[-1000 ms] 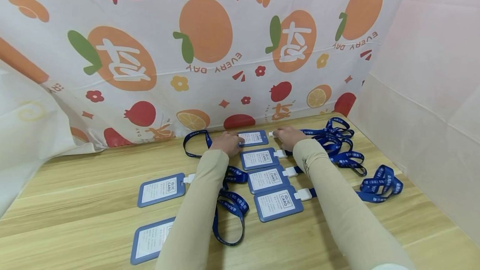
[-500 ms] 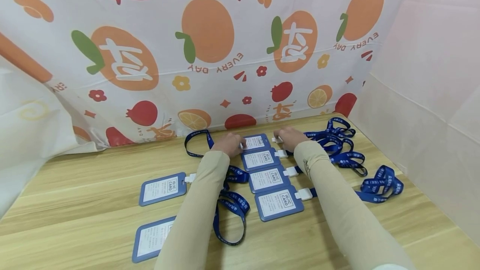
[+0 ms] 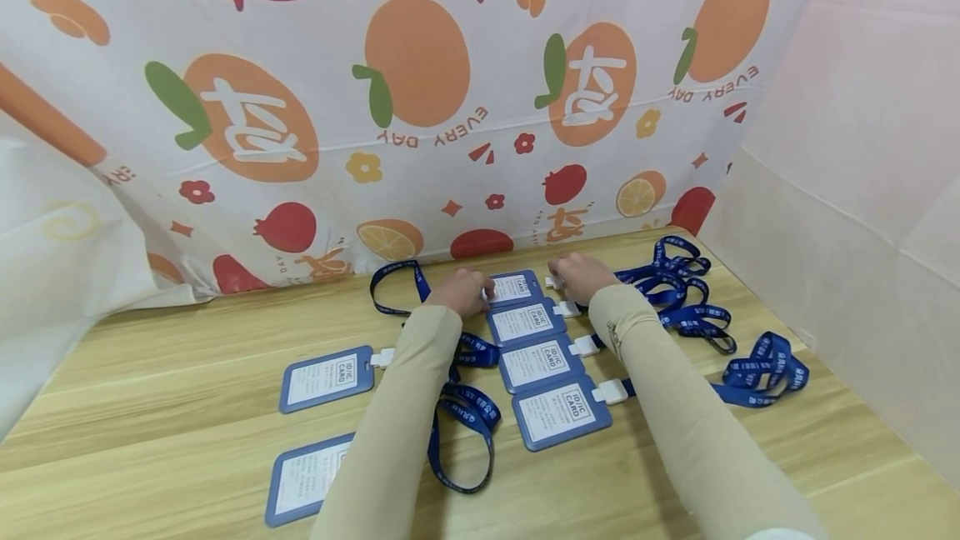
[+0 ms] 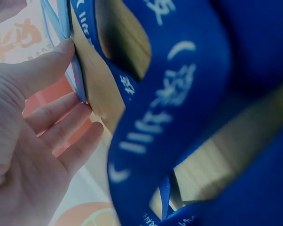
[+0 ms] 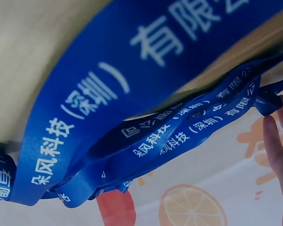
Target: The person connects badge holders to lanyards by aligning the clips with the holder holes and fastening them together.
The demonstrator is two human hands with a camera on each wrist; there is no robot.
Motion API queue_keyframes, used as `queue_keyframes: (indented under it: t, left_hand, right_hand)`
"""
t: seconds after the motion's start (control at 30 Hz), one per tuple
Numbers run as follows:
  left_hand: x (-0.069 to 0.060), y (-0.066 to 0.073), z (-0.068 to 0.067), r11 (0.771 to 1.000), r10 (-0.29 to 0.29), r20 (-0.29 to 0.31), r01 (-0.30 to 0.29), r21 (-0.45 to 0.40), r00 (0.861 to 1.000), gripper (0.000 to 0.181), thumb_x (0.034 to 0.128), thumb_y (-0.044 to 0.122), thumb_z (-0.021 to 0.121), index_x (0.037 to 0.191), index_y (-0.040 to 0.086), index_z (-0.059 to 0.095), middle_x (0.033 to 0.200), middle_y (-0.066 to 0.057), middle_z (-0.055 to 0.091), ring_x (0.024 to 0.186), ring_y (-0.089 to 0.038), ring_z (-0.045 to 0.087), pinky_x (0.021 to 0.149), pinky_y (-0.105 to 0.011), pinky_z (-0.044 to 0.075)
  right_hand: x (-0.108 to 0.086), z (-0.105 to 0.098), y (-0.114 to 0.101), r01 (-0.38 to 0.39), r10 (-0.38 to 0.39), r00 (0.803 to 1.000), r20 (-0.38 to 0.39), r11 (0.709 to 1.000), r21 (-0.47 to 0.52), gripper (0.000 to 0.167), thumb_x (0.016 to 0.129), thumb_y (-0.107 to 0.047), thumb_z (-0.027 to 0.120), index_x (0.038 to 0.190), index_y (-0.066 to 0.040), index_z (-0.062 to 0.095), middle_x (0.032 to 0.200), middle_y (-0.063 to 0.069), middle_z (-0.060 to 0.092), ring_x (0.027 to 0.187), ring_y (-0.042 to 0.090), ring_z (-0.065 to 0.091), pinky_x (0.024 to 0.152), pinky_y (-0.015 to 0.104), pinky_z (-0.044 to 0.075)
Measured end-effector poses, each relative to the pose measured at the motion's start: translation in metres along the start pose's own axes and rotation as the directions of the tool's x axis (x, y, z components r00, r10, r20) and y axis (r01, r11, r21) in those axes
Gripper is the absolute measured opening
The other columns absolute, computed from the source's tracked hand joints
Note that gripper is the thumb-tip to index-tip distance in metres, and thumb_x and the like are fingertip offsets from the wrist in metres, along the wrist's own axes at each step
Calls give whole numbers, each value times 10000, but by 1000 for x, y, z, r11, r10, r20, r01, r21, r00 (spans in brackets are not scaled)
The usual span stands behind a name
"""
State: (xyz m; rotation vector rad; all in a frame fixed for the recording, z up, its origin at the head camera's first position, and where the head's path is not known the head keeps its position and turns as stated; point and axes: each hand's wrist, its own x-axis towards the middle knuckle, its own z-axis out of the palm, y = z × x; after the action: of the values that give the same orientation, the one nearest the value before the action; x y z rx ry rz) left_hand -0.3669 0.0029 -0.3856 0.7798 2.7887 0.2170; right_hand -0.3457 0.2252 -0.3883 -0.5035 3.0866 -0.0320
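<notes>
Several blue ID card holders stand in a column on the table. My left hand [image 3: 459, 292] pinches the left end of the farthest card holder [image 3: 512, 288]; in the left wrist view the thumb and fingertips touch its edge [image 4: 77, 77]. At its other end, my right hand [image 3: 583, 275] holds a blue lanyard [image 5: 80, 103] beside its white clip [image 3: 553, 282]; the fingers' exact hold is partly hidden. Against that card's near side lies the second card holder [image 3: 527, 322], then the third [image 3: 540, 362] and the nearest one [image 3: 562, 413], each with a white clip on its right.
Two more card holders, an upper one [image 3: 327, 379] and a lower one [image 3: 306, 482], lie left of my left sleeve. Loose lanyard loops [image 3: 465, 407] lie between my arms, and more lanyards [image 3: 686, 290] spread at the right. A fruit-print cloth [image 3: 420, 173] hangs behind the wooden table [image 3: 187, 407].
The farthest card holder has slid toward me until it meets the second one, with both hands following slightly. The nearer cards in the column have shifted a little toward me.
</notes>
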Motion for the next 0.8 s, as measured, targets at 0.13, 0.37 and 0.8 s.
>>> queue_keyframes:
  t: [0.13, 0.37, 0.8]
  left_hand:
    - [0, 0, 0, 1000, -5, 0, 5, -1, 1000, 224, 976, 121, 697, 1195, 143, 740, 1270, -97, 664, 998, -236, 568, 969, -392, 499]
    - [0, 0, 1, 1000, -9, -4, 9, -9, 1000, 226, 980, 95, 684, 1196, 137, 735, 1250, -109, 671, 974, -239, 571, 945, -388, 506]
    - [-3, 1, 2, 999, -31, -16, 30, -30, 999, 240, 986, 81, 670, 1207, 146, 738, 1281, -108, 665, 1001, -244, 581, 977, -411, 505]
  right_hand:
    - [1, 0, 0, -3, 3, 1000, -6, 1000, -8, 302, 902, 41, 717, 1201, 12, 681, 1109, 154, 709, 1038, 302, 682, 934, 402, 543]
    - [3, 2, 0, -1, 2, 1000, 13, 1000, -16, 344, 885, 25, 745, 1222, 5, 675, 1151, 161, 697, 1068, 309, 669, 949, 409, 536]
    - [4, 5, -2, 10, -9, 999, 31, 1000, -14, 350, 888, 31, 743, 1230, -2, 675, 1213, 172, 671, 1113, 312, 648, 979, 424, 518]
